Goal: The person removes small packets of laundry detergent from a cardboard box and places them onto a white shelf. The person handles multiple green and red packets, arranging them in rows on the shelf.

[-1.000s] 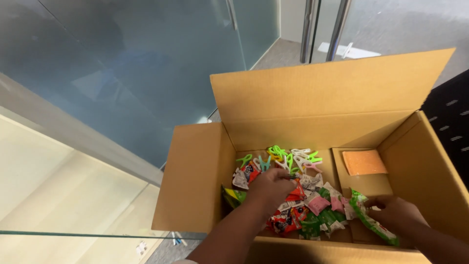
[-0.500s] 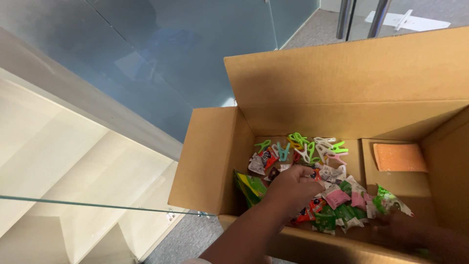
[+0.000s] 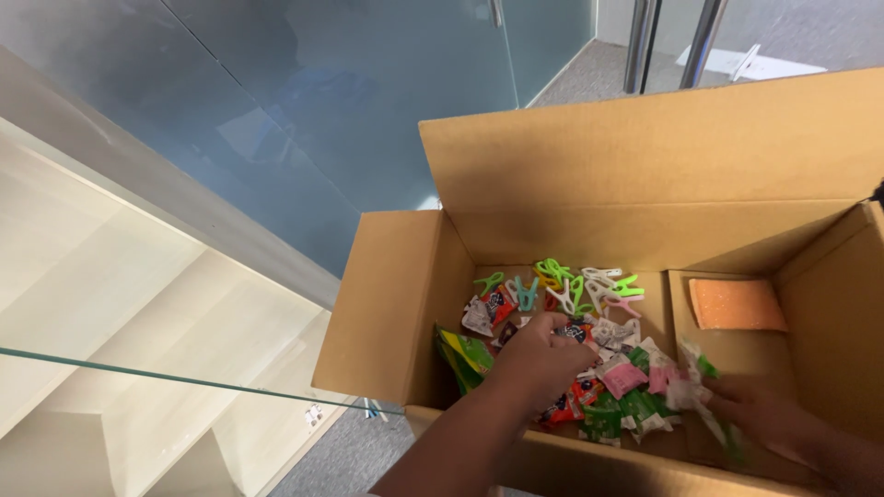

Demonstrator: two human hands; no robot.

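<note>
1. My left hand [image 3: 539, 354] reaches down into the open cardboard box [image 3: 391, 313], fingers curled onto the heap of small wrapped sweets [image 3: 612, 373]; the fingertips press among the packets, but I cannot tell whether they have closed on one.
2. My right hand [image 3: 750, 410] lies low at the right of the same heap, blurred, its fingers pinched on a green and white wrapper [image 3: 695, 382] that sticks up from the grip.
3. The sweets lie loose on the box floor between my two hands, in red, pink, green and white wrappers, touching and overlapping one another.
4. Just behind the sweets, nearer the back wall, lies a cluster of plastic clothes pegs [image 3: 575, 285] in green, teal, white and pink.
5. A flat yellow and green packet [image 3: 465, 354] leans against the left inner wall, just beside my left wrist.
6. An orange sponge [image 3: 737, 304] rests on the inner flap at the right of the box, well apart from both hands.
7. Beyond the raised back flap stands a glass wall [image 3: 304, 101]; pale wooden stairs [image 3: 120, 304] drop away on the left.
</note>
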